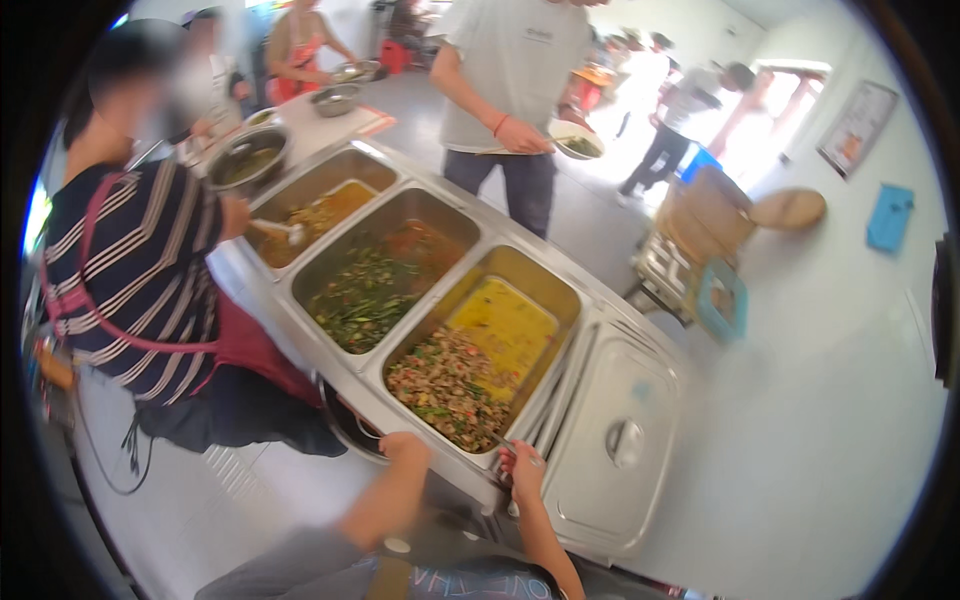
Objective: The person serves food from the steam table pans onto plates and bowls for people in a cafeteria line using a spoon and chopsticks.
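My right hand (pixel 525 466) grips the metal handle of a serving utensil (pixel 504 442) at the near corner of a steel food pan. Its working end is hidden in chopped, minced-looking food (pixel 450 382) with green and red bits. Yellow oily liquid (pixel 510 322) pools at the far end of this pan (pixel 551 289). My left hand (pixel 407 450), blurred, is at the counter's near edge, above a dark round pot (pixel 346 424). A thin curved wire or handle (pixel 367 429) shows beside its fingers; whether the hand holds it cannot be told.
A middle pan holds green vegetables (pixel 364 292); another pan has yellowish food (pixel 322 214). A steel lid (pixel 619 442) lies at the right. A person in a striped top (pixel 142 277) works at left. Across the counter (pixel 600 296) a person holds a bowl (pixel 577 140) and chopsticks.
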Available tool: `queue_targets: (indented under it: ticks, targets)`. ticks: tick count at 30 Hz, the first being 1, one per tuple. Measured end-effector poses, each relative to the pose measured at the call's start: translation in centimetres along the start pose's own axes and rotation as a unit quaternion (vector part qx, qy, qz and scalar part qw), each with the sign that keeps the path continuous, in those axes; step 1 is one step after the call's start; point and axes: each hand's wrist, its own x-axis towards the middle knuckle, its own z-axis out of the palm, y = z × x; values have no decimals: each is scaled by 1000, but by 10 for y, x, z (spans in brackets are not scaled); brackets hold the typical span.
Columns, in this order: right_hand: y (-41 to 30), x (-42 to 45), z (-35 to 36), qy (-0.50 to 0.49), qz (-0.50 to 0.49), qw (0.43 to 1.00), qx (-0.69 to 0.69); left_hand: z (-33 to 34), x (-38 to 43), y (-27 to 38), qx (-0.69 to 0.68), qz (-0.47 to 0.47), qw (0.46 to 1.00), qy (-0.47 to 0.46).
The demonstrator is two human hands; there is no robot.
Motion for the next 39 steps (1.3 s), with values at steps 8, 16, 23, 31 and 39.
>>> queue_targets:
  ticks: [8, 16, 23, 31, 39]
  targets:
    - [0, -10, 21, -34, 25, 999, 12, -26, -18, -36, 264, 152, 952, 44]
    - [-5, -13, 15, -19, 30, 999, 21, -30, -41, -30, 274, 165, 945, 65]
    - [2, -10, 20, -36, 17, 999, 12, -29, -32, -37, 271, 151, 949, 59]
    - [0, -8, 16, -21, 13, 1000, 14, -27, -35, -31, 276, 176, 943, 64]
    - [-2, -9, 16, -25, 29, 999, 22, -29, -48, -32, 271, 162, 946, 68]
